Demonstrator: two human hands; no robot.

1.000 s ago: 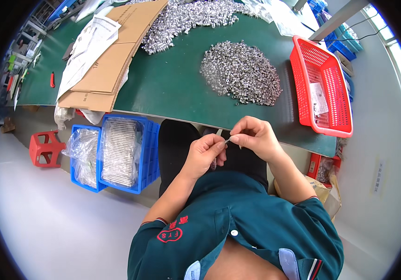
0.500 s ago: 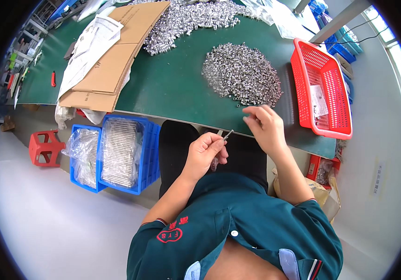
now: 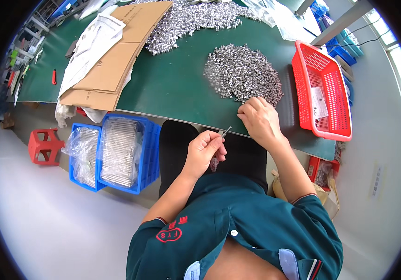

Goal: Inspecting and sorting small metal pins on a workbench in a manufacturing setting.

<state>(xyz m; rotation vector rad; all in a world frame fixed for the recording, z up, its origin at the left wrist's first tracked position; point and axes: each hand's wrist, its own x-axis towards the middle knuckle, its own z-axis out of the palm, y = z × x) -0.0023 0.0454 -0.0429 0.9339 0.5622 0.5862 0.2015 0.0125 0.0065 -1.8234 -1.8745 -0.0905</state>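
My left hand (image 3: 206, 148) is closed around a thin metal rod (image 3: 227, 131), whose tip sticks up past the thumb at the table's near edge. My right hand (image 3: 262, 122) rests at the near side of a pile of small metal ring-shaped pieces (image 3: 242, 70). Its fingers are bent and pressed together, pointing down to the tabletop. Whatever may be between those fingertips is hidden by the hand. The pile lies on the green table (image 3: 172, 88).
A red perforated basket (image 3: 345, 107) stands at the right, a slip of paper inside. Behind lies a larger heap of shiny metal pieces (image 3: 200, 18). Cardboard (image 3: 102, 70) covers the left of the table. Blue crates (image 3: 151, 154) and a red stool (image 3: 45, 147) are on the floor.
My right hand has moved forward and slightly left, from above the table edge to the pile's near side, its fingers now lowered. The left hand keeps the rod in nearly the same place.
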